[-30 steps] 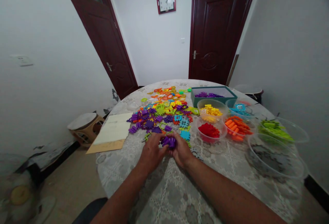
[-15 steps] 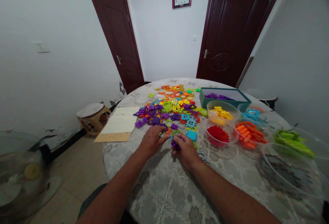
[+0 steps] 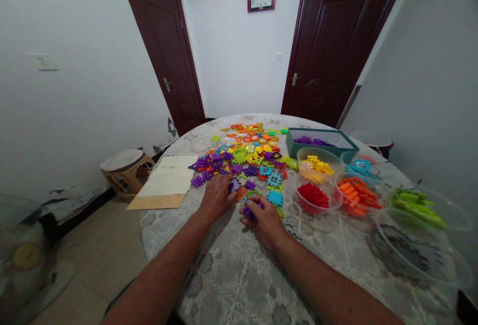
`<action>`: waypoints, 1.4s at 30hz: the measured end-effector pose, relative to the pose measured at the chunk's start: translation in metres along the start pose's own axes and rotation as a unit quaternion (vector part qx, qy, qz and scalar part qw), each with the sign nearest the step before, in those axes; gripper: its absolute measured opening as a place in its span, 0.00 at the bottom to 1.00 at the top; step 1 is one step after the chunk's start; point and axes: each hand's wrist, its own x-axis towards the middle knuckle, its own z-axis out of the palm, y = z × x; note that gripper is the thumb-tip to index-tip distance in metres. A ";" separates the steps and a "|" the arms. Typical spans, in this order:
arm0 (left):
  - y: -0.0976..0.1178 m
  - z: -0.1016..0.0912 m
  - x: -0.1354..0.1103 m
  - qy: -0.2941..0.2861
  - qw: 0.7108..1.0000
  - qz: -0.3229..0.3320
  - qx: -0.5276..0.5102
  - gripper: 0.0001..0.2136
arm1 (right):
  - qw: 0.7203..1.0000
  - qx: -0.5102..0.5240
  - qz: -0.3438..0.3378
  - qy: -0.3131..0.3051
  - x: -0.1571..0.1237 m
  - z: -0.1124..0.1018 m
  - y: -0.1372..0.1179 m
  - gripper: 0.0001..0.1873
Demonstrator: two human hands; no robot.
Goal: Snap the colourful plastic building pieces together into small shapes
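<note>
Left of the block pile, a pale sheet lies flat on the table. At the pile's near edge your left hand pinches a purple piece, with the fingers curled down on it. Just nearer than the pile, your right hand rests on the table, clenched around a purple cluster. Right of the pile stands a red-block bowl.
</note>
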 end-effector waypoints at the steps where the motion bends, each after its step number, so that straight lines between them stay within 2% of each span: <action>1: 0.002 -0.004 -0.006 0.026 0.999 0.023 -0.037 0.18 | 1.000 0.011 0.002 0.008 0.000 0.000 -0.001 0.31; 4: 0.010 -0.012 -0.025 0.093 0.980 0.099 -0.147 0.18 | 0.999 0.049 0.015 0.008 -0.002 0.002 -0.005 0.33; 8: 0.019 -0.012 -0.043 0.079 0.969 0.139 -0.191 0.20 | 0.996 0.085 0.019 -0.031 -0.004 0.005 -0.010 0.30; 10: 0.021 -0.007 -0.047 0.063 0.964 0.150 -0.212 0.21 | 0.996 0.065 0.020 -0.054 -0.004 0.005 -0.011 0.30; 14: 0.018 0.004 -0.048 0.069 0.959 0.155 -0.226 0.25 | 0.998 -0.002 0.040 -0.058 -0.004 0.004 -0.010 0.28; 18: 0.016 0.007 -0.052 0.068 0.959 0.163 -0.223 0.32 | 0.998 0.017 0.050 -0.038 -0.004 0.001 -0.010 0.22; 26: 0.020 -0.002 -0.057 0.039 0.957 0.126 -0.259 0.25 | 0.987 0.120 0.109 -0.020 -0.002 -0.008 -0.012 0.17; 30: 0.023 -0.002 -0.056 0.024 0.950 0.137 -0.278 0.25 | 0.978 0.142 0.151 -0.037 -0.001 -0.014 -0.016 0.19; 33: 0.020 0.002 -0.055 0.028 0.952 0.153 -0.264 0.25 | 0.987 0.098 0.114 -0.053 -0.002 -0.013 -0.017 0.19; 36: 0.016 0.005 -0.055 0.035 0.965 0.146 -0.216 0.23 | 0.999 -0.003 0.023 -0.038 -0.004 -0.008 -0.013 0.19; 38: 0.012 0.008 -0.055 0.042 0.973 0.138 -0.179 0.20 | 0.997 -0.073 -0.023 -0.023 -0.003 -0.005 -0.011 0.18; 40: 0.009 0.013 -0.055 0.049 0.977 0.140 -0.156 0.18 | 0.992 -0.119 -0.023 -0.024 -0.001 -0.004 -0.012 0.18; 42: 0.007 0.018 -0.054 0.059 0.976 0.148 -0.147 0.17 | 0.990 -0.135 0.013 -0.037 -0.001 -0.003 -0.019 0.19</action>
